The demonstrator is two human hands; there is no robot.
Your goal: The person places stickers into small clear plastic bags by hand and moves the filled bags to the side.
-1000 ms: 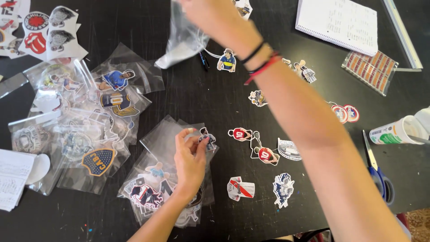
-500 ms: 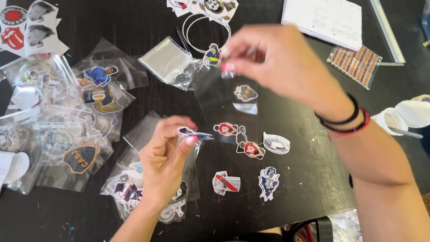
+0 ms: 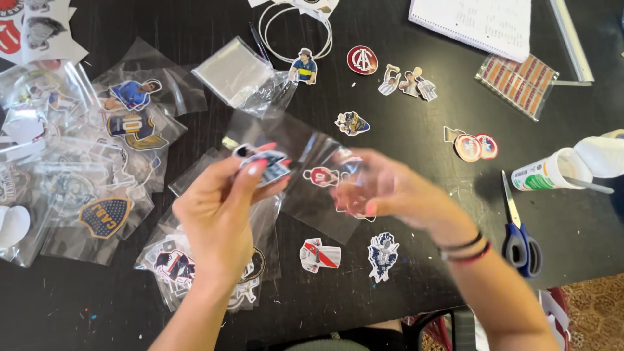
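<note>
My left hand pinches a small cut-out sticker between thumb and fingers, above a pile of bagged stickers. My right hand, blurred by motion, grips one edge of a clear plastic bag that stretches towards the sticker. The bag's other edge lies right by the sticker; whether the sticker is inside it I cannot tell. Black and red bands circle my right wrist. Loose stickers lie on the black table under and around both hands.
Bagged stickers are heaped at the left. A stack of empty clear bags and a white ring lie at the top middle. A notebook, a striped packet, a glue tube and blue-handled scissors sit at the right.
My right hand has come down from the far side of the table with the clear bag to meet my left hand. My left hand has lifted the sticker off the pile.
</note>
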